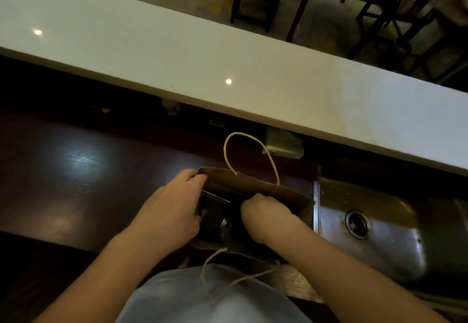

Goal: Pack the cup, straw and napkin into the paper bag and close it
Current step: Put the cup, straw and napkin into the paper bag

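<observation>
While the mouth is held apart: the paper bag (255, 191) stands upright between both hands, on the dark counter (83, 170) close to the person's body.
Cup: a clear domed lid (226, 226) shows deep inside the bag, below and between the two hands; presumably it caps the cup, but the interior is too dark to be sure.
Straw and napkin: not distinguishable in the shadowed interior.
Left hand (172, 211): curled over the bag's left rim, fingertips pinching the far corner and spreading the mouth.
Right hand (263, 211): reaches down into the bag, fingers hidden; whether it grips anything cannot be told.
Handles: far cord loop (249, 155) stands up beyond the hands; near loop (228, 269) trails toward the person.
Step in hand: judged to be loading or settling contents.
Next move: withdraw the right hand, then bring the rims together to close.
Surroundings: steel sink (374, 229) just right of the right hand; white ledge (228, 61) beyond.
</observation>
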Available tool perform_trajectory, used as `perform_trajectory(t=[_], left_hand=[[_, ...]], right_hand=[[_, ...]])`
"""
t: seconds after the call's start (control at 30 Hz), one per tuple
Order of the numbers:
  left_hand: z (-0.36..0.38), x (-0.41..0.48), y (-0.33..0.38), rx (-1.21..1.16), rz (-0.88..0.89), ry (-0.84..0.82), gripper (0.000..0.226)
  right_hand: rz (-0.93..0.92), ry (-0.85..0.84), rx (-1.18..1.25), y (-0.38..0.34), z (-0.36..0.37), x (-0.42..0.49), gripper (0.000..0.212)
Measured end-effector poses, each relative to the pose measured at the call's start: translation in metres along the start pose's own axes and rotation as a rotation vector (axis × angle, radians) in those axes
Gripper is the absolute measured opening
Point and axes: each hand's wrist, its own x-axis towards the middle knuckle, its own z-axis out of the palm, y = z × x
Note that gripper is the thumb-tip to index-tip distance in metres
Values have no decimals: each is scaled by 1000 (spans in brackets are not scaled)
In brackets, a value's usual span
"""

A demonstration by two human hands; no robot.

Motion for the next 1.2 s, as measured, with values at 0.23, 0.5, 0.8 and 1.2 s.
perform_trajectory(t=[0.23, 0.5, 0.8, 1.2], left_hand=[[-1, 5, -5, -48, 52, -14, 69], [1, 6, -9, -59, 75, -37, 74], [-1, 9, -11, -55, 130, -53, 83], [8, 10, -39, -454, 242, 3, 99]], right_hand=[[132, -15, -102, 0, 14, 41, 37], [81, -45, 13, 1, 20, 50, 33], [-93, 52, 190, 5, 10, -12, 35], [179, 683, 1107, 88, 78, -128, 18]])
